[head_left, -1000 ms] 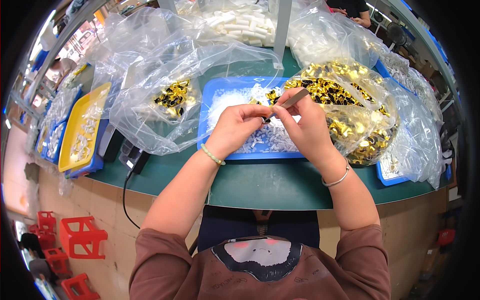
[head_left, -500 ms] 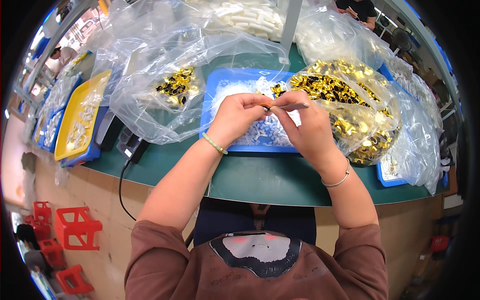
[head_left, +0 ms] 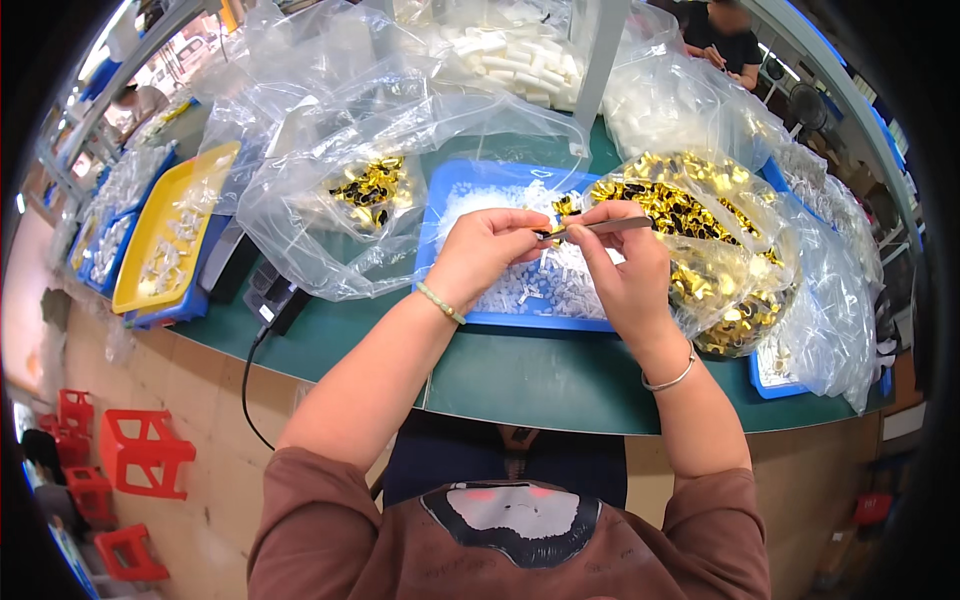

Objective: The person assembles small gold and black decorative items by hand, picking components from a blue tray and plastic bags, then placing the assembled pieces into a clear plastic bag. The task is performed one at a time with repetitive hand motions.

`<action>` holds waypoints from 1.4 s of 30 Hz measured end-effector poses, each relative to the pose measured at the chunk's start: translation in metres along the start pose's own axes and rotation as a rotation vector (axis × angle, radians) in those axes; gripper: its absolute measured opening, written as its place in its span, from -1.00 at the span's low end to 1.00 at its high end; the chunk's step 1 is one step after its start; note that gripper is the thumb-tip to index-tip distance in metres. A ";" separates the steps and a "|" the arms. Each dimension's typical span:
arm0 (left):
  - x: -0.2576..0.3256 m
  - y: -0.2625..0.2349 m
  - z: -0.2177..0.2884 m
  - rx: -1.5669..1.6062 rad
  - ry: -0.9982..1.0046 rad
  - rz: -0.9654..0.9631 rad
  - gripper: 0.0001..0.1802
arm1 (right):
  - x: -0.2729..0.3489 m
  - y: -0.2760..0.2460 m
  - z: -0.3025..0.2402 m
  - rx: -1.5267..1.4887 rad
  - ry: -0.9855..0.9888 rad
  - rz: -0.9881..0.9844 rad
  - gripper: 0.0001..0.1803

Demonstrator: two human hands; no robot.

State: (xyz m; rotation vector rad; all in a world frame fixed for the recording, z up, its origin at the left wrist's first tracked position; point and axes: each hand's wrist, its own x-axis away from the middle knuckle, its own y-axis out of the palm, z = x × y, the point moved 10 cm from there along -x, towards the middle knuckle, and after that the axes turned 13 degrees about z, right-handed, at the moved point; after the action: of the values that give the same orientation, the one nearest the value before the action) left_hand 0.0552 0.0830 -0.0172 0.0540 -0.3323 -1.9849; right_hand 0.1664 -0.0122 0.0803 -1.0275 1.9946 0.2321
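My left hand [head_left: 488,250] is pinched over the blue tray [head_left: 535,320], its fingertips closed on a small dark-and-gold piece [head_left: 549,234] mostly hidden by the fingers. Between thumb and fingers of my right hand [head_left: 628,272] are grey metal tweezers [head_left: 622,225], the tips meeting the small piece. Small white plastic parts [head_left: 560,285] lie loose in the tray below both hands. To the right, an opened clear bag [head_left: 735,262] is full of shiny gold caps [head_left: 690,195], some showing dark insides. A few gold caps sit near the tray's far right corner.
Another clear bag with gold caps [head_left: 370,190] lies left of the tray. Beside it are a black power adapter [head_left: 272,297] and a yellow tray [head_left: 130,290]. A metal post [head_left: 602,60] and bags of white foam pieces [head_left: 515,60] stand behind. Red stools [head_left: 145,452] are on the floor.
The view has shifted, so the bench appears lower. The tweezers' rear end shows more to the right of my right hand. Both hands stay close together at the small piece.
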 end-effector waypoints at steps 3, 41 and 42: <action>0.000 0.001 0.000 0.010 0.003 -0.007 -0.70 | 0.001 -0.001 0.003 -0.005 0.033 0.008 -0.82; 0.000 0.000 0.000 0.043 -0.019 0.024 -0.76 | 0.001 -0.006 0.017 -0.111 0.122 0.088 -0.83; 0.000 -0.001 0.000 0.066 -0.021 0.032 -0.77 | 0.000 -0.005 0.017 -0.108 0.121 0.084 -0.83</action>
State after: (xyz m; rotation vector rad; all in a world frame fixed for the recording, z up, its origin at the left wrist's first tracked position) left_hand 0.0548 0.0835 -0.0169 0.0694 -0.4095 -1.9440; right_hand 0.1809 -0.0071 0.0704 -1.0484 2.1569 0.3335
